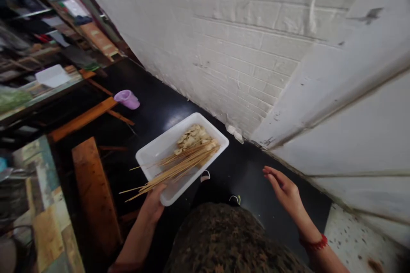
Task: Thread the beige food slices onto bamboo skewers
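My left hand (pixel 156 201) grips the near left corner of a white plastic tray (pixel 149 153), its thumb over the rim. Inside the tray, a pile of pale, flat food pieces (pixel 194 137) lies toward the far right end. Several long thin wooden skewers (pixel 179 167) rest beside and partly over the pieces, their ends sticking out past the rim near my left hand. Some pieces seem to be on the skewers' far ends, though that is hard to make out. My right hand (pixel 285 190) hangs free to the right of the tray, fingers stretched out, with a red bracelet on the wrist.
A white brick wall (pixel 230 59) runs along the right, above a dark floor (pixel 153 89). Wooden benches (pixel 94 192) and a patchwork-topped table (pixel 53 222) stand on the left. Behind them are a purple bucket (pixel 128 100) and another table holding a white tray (pixel 53 76).
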A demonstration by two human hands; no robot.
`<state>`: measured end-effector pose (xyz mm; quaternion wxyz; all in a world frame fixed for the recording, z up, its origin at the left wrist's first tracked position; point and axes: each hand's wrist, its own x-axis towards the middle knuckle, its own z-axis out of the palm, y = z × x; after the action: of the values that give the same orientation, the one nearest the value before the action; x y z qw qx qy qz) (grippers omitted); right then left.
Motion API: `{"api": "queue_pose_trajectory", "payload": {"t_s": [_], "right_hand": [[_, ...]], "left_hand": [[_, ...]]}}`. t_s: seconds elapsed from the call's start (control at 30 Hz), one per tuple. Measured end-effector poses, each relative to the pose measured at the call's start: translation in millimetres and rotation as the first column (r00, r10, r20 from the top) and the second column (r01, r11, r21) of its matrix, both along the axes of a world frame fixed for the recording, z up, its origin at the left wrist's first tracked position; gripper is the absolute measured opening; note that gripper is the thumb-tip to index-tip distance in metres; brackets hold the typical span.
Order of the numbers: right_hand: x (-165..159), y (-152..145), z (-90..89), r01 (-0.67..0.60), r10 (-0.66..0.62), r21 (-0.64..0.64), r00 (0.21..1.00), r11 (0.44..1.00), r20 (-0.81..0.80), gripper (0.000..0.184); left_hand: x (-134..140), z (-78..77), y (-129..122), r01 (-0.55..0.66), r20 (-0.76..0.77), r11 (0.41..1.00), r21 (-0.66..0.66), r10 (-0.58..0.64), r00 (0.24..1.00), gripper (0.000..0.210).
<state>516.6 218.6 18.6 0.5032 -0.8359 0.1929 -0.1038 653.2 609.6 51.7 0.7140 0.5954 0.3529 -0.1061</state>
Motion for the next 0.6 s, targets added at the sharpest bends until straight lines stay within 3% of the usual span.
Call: {"api": "queue_pose_trajectory", "payload": {"t_s": [0.13,0.27,0.37,0.47,0.6], "right_hand": [[69.8,12.6,-2.8,-0.096,0.096,0.011,0.995,0.995,0.007,0.039],[164.8,43.0,-17.7,-0.165,0.164,0.058,0.986,0.985,0.027,0.041],[256.7,91.3,-37.7,-0.202,0.198,0.098,0.979,0.975,0.047,0.041],[361.4,158.7,-55.2,-0.232,0.233,0.175,0.972,0.957,0.018,0.043],[497.2,245.4,-51.6,-0.363,0.378,0.214,0.925,0.907,-0.032,0.043]], "left_hand": [[24.8,-7.4,53.5,-0.156,-0.004,0.987,-0.028,0.156,0.988,0.048],[79.1,-33.2,112.3,-0.264,0.030,0.965,0.014,0.263,0.964,0.047],[141.6,-57.2,158.6,-0.327,0.021,0.943,0.057,0.326,0.945,0.046],[217.1,-75.6,198.7,-0.369,0.007,0.927,0.062,0.370,0.929,0.044],[322.8,-80.6,235.5,-0.403,0.083,0.913,-0.059,0.407,0.910,0.043]]}}
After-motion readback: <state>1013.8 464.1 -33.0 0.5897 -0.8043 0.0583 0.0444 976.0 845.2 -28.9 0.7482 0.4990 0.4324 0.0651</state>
